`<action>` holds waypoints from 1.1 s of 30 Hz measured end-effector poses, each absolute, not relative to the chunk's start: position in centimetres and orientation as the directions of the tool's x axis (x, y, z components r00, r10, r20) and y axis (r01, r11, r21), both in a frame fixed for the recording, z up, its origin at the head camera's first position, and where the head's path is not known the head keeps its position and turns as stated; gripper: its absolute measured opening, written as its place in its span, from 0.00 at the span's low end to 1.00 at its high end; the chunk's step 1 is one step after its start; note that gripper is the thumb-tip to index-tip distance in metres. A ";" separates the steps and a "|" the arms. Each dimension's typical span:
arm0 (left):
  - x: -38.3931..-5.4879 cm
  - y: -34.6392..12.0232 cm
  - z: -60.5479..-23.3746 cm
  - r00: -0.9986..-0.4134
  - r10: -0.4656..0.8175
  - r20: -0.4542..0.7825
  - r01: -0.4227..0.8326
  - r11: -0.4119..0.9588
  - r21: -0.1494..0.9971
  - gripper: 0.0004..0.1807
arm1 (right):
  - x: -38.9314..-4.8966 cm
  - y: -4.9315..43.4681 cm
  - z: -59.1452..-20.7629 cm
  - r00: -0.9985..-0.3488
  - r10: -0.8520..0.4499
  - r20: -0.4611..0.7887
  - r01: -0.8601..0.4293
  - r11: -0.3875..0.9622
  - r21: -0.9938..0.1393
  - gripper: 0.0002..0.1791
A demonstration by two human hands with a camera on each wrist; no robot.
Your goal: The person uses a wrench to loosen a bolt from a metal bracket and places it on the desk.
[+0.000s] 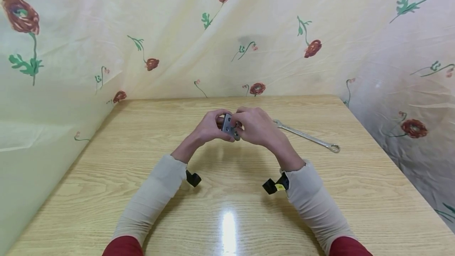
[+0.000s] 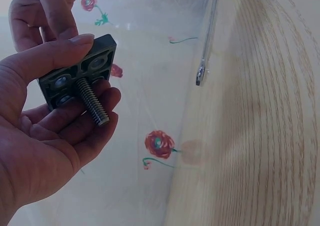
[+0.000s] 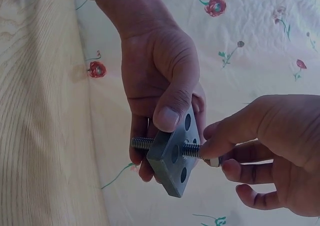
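Observation:
In the head view my left hand point(image 1: 207, 128) grips a small grey square block point(image 3: 171, 180) with holes, held up over the table. Its thumb lies along one edge and the fingers come from the other side. A threaded bolt point(image 2: 93, 103) runs through the block's middle, and its shank sticks out on both faces in the right wrist view. With thumb and forefinger my right hand point(image 1: 258, 128) pinches the bolt at its head end; the fingers partly hide the head. The left wrist view shows the block's recessed back and the bolt's threaded tip.
A combination wrench point(image 1: 307, 137) lies on the wooden table point(image 1: 117, 177), right of the hands. Curtains point(image 1: 185, 31) with red flowers hang behind and along both sides. Black camera mounts hang under both wrists.

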State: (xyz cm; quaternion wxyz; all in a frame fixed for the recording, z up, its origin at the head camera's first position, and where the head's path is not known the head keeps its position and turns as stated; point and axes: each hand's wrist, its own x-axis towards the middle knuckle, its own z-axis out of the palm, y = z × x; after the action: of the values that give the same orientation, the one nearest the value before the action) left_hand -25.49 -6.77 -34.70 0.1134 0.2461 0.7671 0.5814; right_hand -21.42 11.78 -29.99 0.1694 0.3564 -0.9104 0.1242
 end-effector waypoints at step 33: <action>-25.5 -6.8 -34.7 -0.865 0.491 0.101 0.248 0.243 0.938 0.34 | -21.7 11.6 -29.7 -0.824 -0.488 0.288 -0.555 0.796 -0.241 0.07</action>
State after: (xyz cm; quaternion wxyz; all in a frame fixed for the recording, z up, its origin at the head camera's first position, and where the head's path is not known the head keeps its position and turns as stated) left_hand -25.51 -6.83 -34.65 0.1072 0.2365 0.7809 0.5681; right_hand -21.65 11.65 -29.66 0.1063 0.2770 -0.9416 0.1590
